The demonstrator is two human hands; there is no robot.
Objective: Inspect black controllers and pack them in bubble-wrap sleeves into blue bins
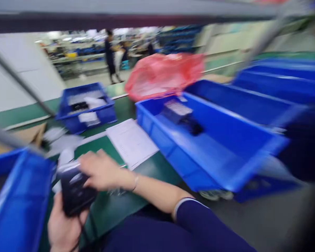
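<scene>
A black box-shaped device [75, 189] with a dark cable hanging from it is tilted up over the green bench at lower left; blur hides its exact kind. My left hand [64, 224] is closed around its lower end, thumb along the side. From the right, my right hand [103, 170] reaches across with bent fingers and thumb on the upper right part of the device. A pale strip or wrap [65, 157], too blurred to name, shows just behind the device.
A blue bin [23, 196] stands close at left. A long blue bin [170, 147] with dark items is at right, more bins [278, 84] beyond. Printed sheets [132, 141], a small blue bin [88, 112] and a pink bag [165, 73] lie behind. A bar [136, 15] crosses above.
</scene>
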